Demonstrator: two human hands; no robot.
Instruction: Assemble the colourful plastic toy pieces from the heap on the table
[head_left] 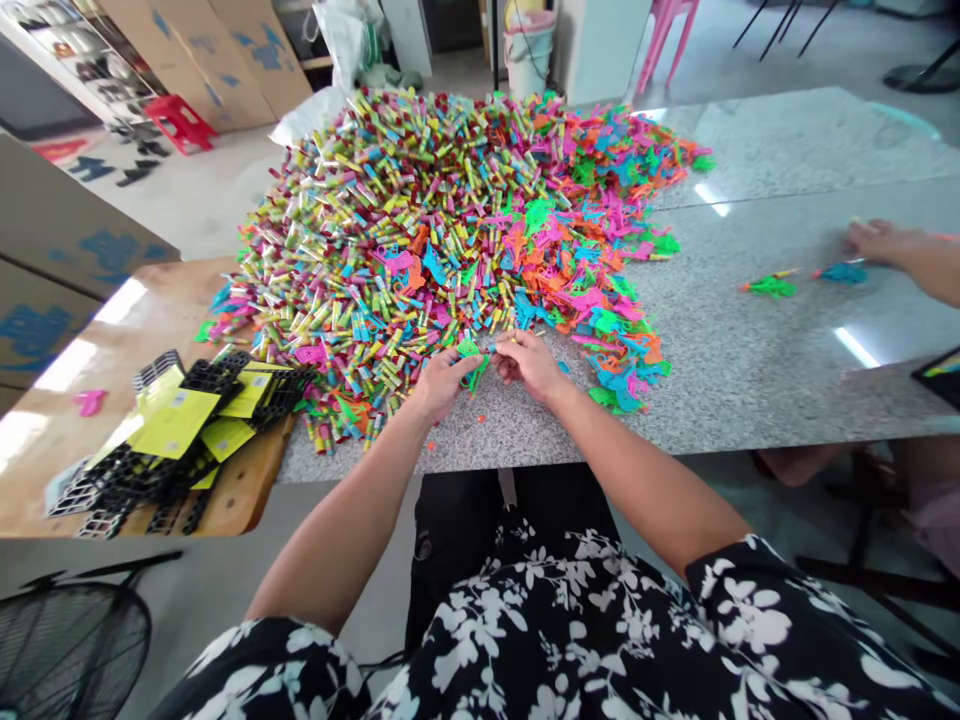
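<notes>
In the head view, the left hand point(441, 380) pinches a green plastic piece point(471, 366) above the near edge of the speckled tabletop point(720, 390), just in front of the heap of small coloured tubes point(375, 250). The piece's long axis seems to run toward and away from the body, though I cannot tell which end is its front. Beside it the right hand point(531, 362) has fingertips drawn together, what they grip being too small to tell.
</notes>
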